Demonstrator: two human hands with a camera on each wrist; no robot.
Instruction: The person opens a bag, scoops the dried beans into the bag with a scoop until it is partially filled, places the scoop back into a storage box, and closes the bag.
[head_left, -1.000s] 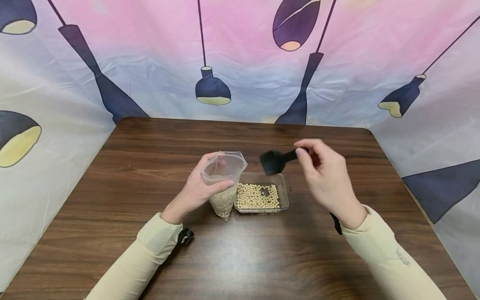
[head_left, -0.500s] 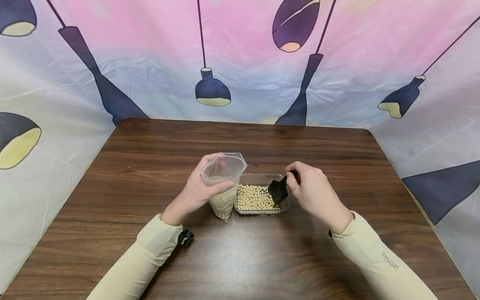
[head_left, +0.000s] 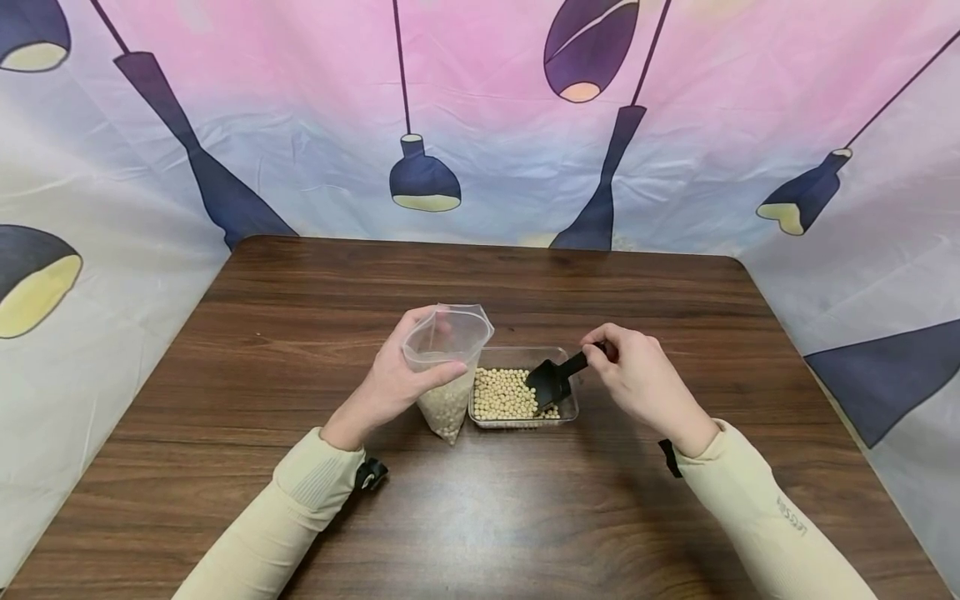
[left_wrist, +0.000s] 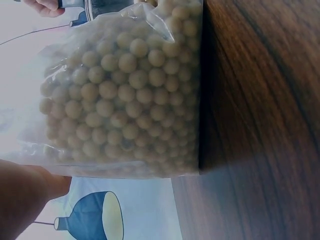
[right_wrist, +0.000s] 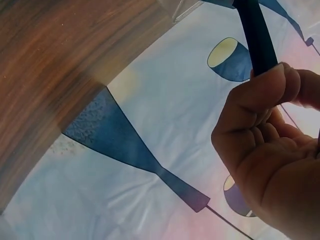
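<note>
With thumb and fingers around its upper part, my left hand [head_left: 401,375] holds a clear plastic bag [head_left: 452,350] wide at the mouth. Pale round beans fill the bag's lower part, seen close up as soybeans [left_wrist: 120,95] in the left wrist view. My right hand [head_left: 637,379] pinches the handle of a small black scoop [head_left: 550,383]; that handle also shows dark against the curled fingers [right_wrist: 260,95] in the right wrist view. The scoop's head dips into a clear rectangular container [head_left: 572,408] of the same beans, just right of the bag. What lies inside the scoop is hard to make out.
Both the bag and the container stand on a dark wood-grain table [head_left: 300,325]. Behind the table's far edge hangs a cloth backdrop [head_left: 495,167] printed with lamps.
My right hand has lowered the scoop from above the container into the beans, then tilted it and pushed its head leftward. My left hand and the bag stay in place.
</note>
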